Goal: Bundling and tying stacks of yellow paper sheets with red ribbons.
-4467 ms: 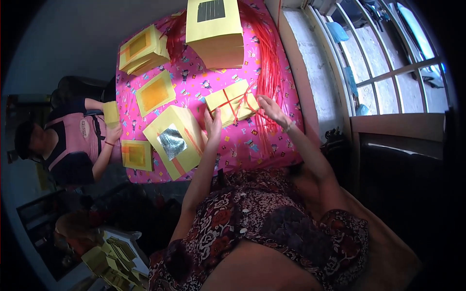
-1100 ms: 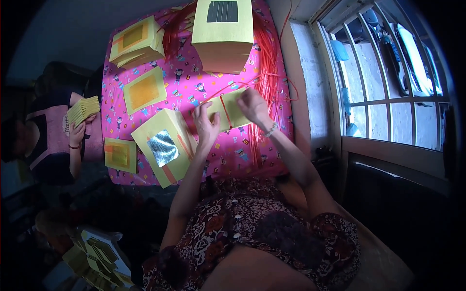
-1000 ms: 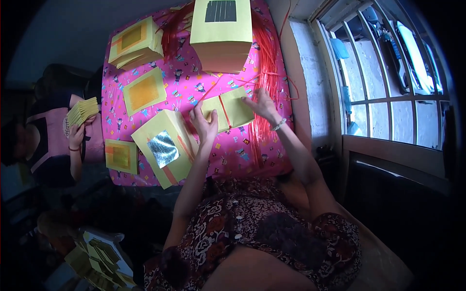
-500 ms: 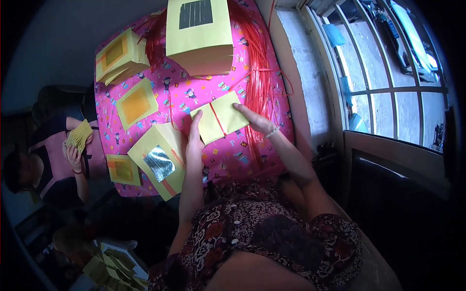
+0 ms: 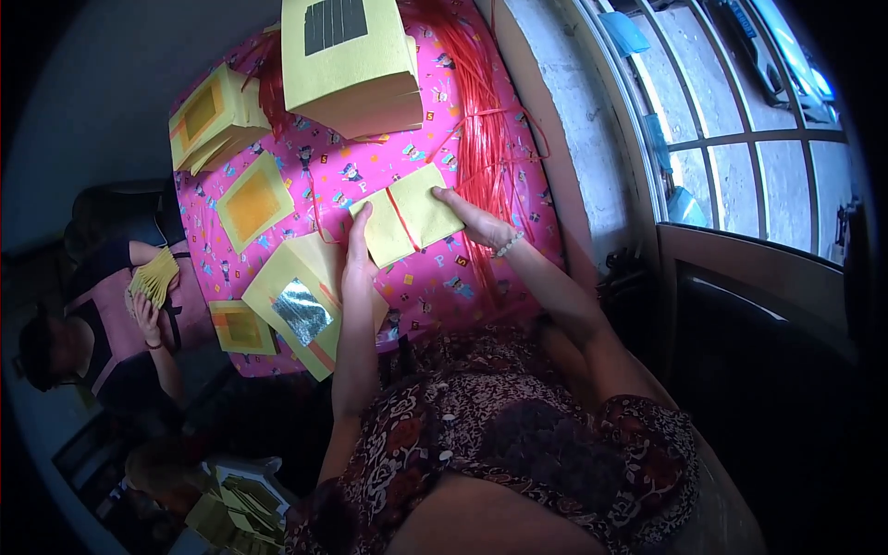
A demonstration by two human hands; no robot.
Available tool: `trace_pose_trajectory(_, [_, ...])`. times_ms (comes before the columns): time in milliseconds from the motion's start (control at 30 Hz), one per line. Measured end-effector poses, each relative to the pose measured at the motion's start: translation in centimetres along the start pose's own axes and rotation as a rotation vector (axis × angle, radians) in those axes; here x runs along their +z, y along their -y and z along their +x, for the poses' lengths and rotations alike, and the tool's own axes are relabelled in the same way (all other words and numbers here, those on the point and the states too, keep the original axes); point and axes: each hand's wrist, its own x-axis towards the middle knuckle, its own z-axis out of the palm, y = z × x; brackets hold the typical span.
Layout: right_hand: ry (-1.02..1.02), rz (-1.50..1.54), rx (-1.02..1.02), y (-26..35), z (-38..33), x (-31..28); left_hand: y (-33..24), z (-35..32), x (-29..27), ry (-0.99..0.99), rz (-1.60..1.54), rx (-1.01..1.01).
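A bundle of yellow paper (image 5: 428, 205), with a red plastic strip (image 5: 401, 218) across its middle, is held between my two hands above the pink table. My left hand (image 5: 359, 248) grips its left edge, thumb on top. On the right edge my right hand (image 5: 479, 220) holds it the same way, thumb over the paper; a beaded bracelet circles that wrist. The fingers beneath are hidden. Just beyond my right hand lies a long bunch of red plastic strips (image 5: 490, 148). Beside my left forearm is yellow paper with a silver foil square (image 5: 302, 312).
A tall yellow paper stack (image 5: 356, 97) stands at the far side, a smaller stack (image 5: 205, 118) left of it. Yellow sheets with orange squares (image 5: 254, 202) lie on the patterned pink cover (image 5: 421, 287). At left another person (image 5: 111, 314) holds fanned yellow paper (image 5: 155, 277). A barred window (image 5: 731, 145) is at right.
The view has shifted slightly, so the table things sit a little differently in it. Both my hands keep their hold on the yellow paper bundle.
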Motion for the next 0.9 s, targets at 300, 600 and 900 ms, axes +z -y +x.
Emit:
trace_pose_trajectory(300, [0.076,-0.042,0.024,0.4,0.6,-1.2,-0.4,1.1,-1.0,-0.042,0.055,-0.036])
trace_pose_trajectory(600, [0.116,-0.118,0.055,-0.1,2.1,-2.6,0.2,1.7,-1.7,-0.015,0.066,-0.021])
trace_pose_trajectory(900, [0.062,-0.058,0.115,2.0,1.8,-1.8,-1.7,1.5,-1.0,-0.021,0.089,-0.272])
